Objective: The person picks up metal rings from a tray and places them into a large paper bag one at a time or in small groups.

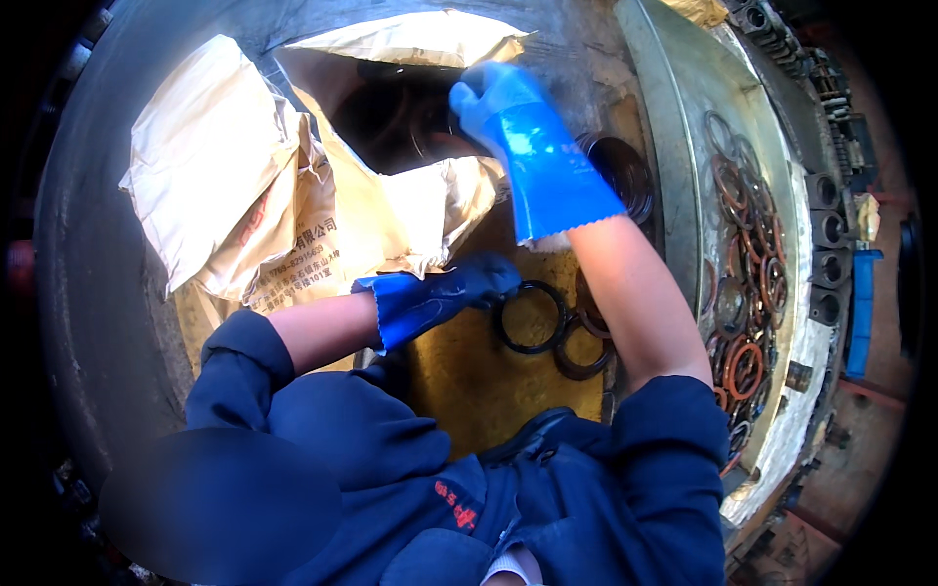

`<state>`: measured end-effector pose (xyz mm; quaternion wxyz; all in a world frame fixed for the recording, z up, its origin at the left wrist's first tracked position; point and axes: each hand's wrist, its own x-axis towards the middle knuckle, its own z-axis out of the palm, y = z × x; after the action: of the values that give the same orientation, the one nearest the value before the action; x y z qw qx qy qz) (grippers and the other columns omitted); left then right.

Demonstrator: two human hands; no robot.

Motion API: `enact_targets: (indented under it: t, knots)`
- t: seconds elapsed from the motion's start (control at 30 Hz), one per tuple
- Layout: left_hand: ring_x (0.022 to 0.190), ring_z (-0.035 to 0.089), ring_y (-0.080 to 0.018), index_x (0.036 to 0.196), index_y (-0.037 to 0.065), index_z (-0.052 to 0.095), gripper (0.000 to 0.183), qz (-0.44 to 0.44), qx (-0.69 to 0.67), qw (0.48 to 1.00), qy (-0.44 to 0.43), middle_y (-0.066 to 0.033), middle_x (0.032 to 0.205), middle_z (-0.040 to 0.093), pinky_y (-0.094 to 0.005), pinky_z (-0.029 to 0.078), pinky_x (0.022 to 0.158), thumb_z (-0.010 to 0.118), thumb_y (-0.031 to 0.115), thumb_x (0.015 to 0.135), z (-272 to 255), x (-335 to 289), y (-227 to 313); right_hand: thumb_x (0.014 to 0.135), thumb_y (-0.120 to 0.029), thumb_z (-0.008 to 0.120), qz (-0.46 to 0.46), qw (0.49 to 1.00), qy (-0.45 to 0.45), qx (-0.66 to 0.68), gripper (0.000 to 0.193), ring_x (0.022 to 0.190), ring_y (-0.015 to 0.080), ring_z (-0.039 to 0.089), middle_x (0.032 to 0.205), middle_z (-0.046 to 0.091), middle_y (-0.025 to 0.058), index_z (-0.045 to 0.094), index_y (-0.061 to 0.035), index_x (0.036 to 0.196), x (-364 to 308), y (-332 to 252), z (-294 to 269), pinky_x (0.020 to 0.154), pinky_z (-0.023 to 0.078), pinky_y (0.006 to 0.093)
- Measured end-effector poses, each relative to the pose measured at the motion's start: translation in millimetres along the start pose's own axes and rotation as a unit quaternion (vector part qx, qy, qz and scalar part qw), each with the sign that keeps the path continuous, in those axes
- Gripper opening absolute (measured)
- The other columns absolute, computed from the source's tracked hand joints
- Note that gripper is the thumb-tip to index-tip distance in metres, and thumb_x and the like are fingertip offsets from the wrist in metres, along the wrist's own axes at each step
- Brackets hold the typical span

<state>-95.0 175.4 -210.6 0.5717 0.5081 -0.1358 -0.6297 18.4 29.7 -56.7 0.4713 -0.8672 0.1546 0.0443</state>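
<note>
My left hand [487,280], in a dark blue rubber glove, is closed at the upper left edge of a black ring seal [562,317]. Beside that ring lie brown ring seals [584,372], partly under my right forearm. A torn brown paper bag [357,210] gapes in front of me, with dark rings [396,127] dimly visible inside. Over the right edge of its opening is my right hand [493,98], in a bright blue glove, fingers curled and slightly blurred. Whatever those fingers hold is hidden.
Dark stacked rings [622,176] stand just right of my right glove. Further right, a metal tray [689,127] contains many loose brown, orange and black rings [745,368]. Beyond it are cylindrical metal parts [828,230] and a blue strip [862,313]. A yellowish surface [479,381] lies below my hands.
</note>
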Motion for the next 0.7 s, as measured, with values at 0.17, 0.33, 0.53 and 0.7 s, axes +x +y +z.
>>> enact_targets:
  t: [0.17,0.33,0.53,0.7]
  knots:
    - [0.098,0.063,-0.0076,0.115,0.017,0.072,0.028,-0.02,-0.002,1.0,-0.007,0.0019,0.108,0.071,-0.0258,0.052,0.08,0.075,0.038,0.096,-4,5,-2,0.086,-0.036,0.08,-0.075,0.987,-0.064,-0.123,0.051,0.116,0.038,0.071,0.122,0.074,0.0228,0.074,-0.0002,0.122,-1,18,4,0.1,0.056,0.0445]
    - [0.099,0.064,-0.0072,0.119,0.018,0.072,0.03,-0.048,0.056,0.997,-0.029,0.0029,0.11,0.071,-0.0265,0.053,0.082,0.076,0.036,0.095,-9,13,-20,0.085,-0.038,0.081,-0.03,0.926,-0.142,-0.348,0.052,0.112,0.0385,0.071,0.118,0.075,0.0221,0.075,-0.0025,0.123,2,15,3,0.102,0.054,0.0426]
    - [0.09,0.065,-0.0099,0.125,0.012,0.07,0.036,0.0,-0.016,0.999,-0.042,-0.0005,0.106,0.07,-0.0238,0.053,0.078,0.078,0.03,0.094,-12,0,-24,0.084,-0.047,0.081,0.046,0.956,-0.267,-0.11,0.055,0.109,0.0314,0.073,0.117,0.077,0.0175,0.078,-0.0033,0.118,14,58,26,0.097,0.056,0.0431]
    - [0.09,0.064,-0.0114,0.126,0.008,0.068,0.036,0.036,0.02,0.999,-0.018,-0.003,0.107,0.069,-0.0282,0.053,0.079,0.076,0.029,0.098,22,-7,-14,0.086,-0.046,0.079,-0.023,0.959,-0.257,-0.119,0.052,0.104,0.0304,0.073,0.111,0.077,0.0172,0.079,-0.004,0.115,-10,64,17,0.092,0.056,0.0432]
